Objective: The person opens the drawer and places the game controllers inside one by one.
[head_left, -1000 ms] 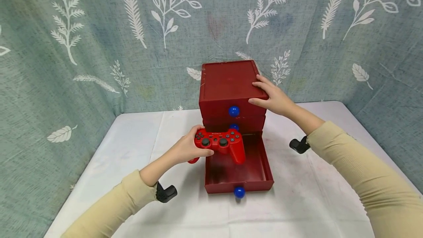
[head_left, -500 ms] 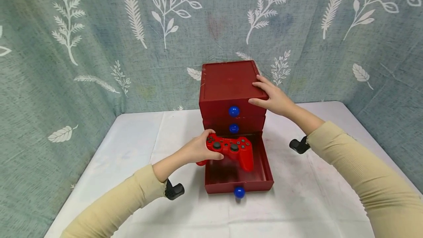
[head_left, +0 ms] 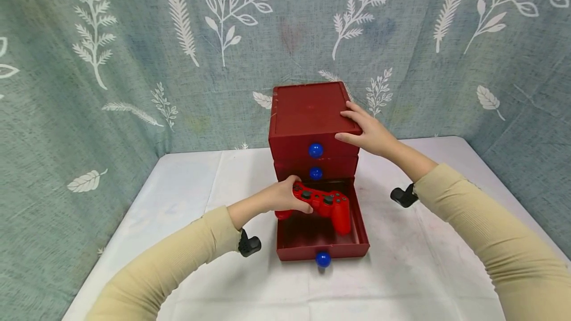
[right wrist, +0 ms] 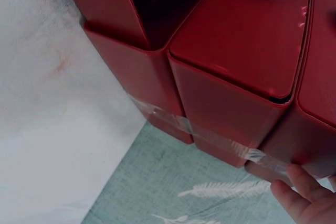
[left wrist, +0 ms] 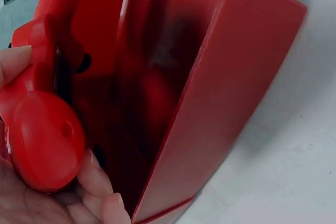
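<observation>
In the head view my left hand (head_left: 284, 196) grips the left part of a red game controller (head_left: 327, 203), thumb in front and fingers behind. The controller is over the pulled-out bottom drawer (head_left: 322, 252) of a dark red drawer unit (head_left: 310, 108), its right grip tilted down into it. The left wrist view shows one rounded controller grip (left wrist: 47, 140) against the palm, beside the drawer wall (left wrist: 220, 98). My right hand (head_left: 370, 133) rests with spread fingers on the unit's top right edge. In the right wrist view, its fingers (right wrist: 299, 187) touch the unit's side.
Two upper drawers are closed, each with a blue round knob (head_left: 315, 150). Another blue knob (head_left: 323, 260) sits on the bottom drawer's front. A white cloth covers the table (head_left: 196, 182). A green leaf-patterned curtain (head_left: 223, 88) hangs behind. Clear tape (right wrist: 184, 124) runs along the unit's side.
My left hand has carried the controller right and slightly down, from the drawer's left side to over its inside, tilting it more. The right hand has stayed put.
</observation>
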A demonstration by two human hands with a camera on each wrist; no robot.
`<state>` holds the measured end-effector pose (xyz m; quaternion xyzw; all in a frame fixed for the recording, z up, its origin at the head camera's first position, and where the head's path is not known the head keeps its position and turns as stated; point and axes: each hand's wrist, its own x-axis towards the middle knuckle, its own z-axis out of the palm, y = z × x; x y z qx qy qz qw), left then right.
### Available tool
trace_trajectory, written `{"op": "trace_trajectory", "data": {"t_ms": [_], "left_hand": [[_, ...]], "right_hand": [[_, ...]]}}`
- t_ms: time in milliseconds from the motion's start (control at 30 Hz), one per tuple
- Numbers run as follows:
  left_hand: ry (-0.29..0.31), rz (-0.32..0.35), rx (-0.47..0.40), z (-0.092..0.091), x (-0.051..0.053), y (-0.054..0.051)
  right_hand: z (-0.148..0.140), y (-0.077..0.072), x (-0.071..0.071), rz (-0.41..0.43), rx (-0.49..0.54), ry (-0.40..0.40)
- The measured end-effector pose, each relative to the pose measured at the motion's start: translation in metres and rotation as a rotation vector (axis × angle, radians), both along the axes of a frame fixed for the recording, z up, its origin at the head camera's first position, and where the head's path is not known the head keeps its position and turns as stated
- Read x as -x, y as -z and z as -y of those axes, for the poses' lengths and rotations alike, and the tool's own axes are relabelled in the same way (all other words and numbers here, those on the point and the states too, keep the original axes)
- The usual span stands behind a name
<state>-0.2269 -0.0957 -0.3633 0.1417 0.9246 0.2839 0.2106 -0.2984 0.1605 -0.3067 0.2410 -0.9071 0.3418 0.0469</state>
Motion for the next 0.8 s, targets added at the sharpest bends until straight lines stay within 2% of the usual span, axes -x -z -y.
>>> {"op": "trace_trajectory", "data": {"t_ms": [267, 567, 667, 800], "left_hand": [[-0.013, 0.055, -0.024, -0.008, 0.008, 0.004], [-0.004, 0.090, 0.015, -0.018, 0.016, 0.007], [-0.008, 0.085, 0.022, -0.020, 0.015, 0.010], [-0.028, 0.047, 0.037, -0.023, 0.012, 0.013]], "right_hand": [[0.000, 0.000, -0.001, -0.008, -0.008, 0.003], [0.001, 0.000, 0.000, 0.002, -0.010, 0.009], [0.001, 0.000, 0.000, 0.005, -0.007, 0.007], [0.001, -0.001, -0.001, 0.005, -0.005, 0.006]]}}
